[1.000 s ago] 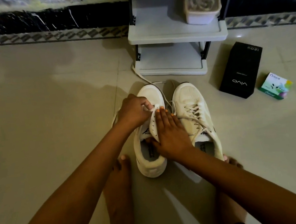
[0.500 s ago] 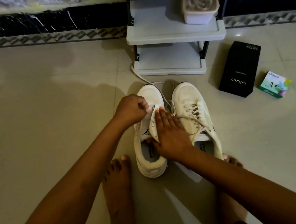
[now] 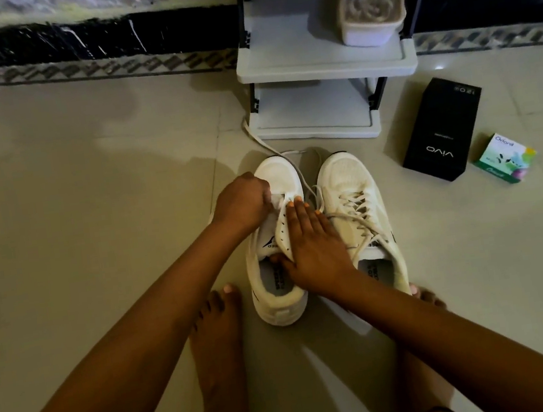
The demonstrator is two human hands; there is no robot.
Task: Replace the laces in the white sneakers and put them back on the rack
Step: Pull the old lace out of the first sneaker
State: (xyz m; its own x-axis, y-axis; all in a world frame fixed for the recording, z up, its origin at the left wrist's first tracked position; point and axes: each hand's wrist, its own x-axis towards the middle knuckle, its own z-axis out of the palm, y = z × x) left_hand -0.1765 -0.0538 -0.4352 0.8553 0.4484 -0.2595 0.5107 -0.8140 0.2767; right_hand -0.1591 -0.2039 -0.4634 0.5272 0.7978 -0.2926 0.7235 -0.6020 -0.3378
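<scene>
On the tiled floor before a white shoe rack (image 3: 324, 67), the left hand (image 3: 240, 201) pinches a white lace (image 3: 256, 137) at the left sneaker (image 3: 280, 177)'s front eyelets while the right hand (image 3: 313, 245) presses straight-fingered on its eyelet flap, the laced right sneaker (image 3: 345, 175) just beside and a black vivo box (image 3: 440, 135) nearby.

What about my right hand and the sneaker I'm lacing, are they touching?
Touching. The head view shows the right hand lying flat on the eyelet flap of the sneaker being laced, fingers straight, with no gap between them.
</scene>
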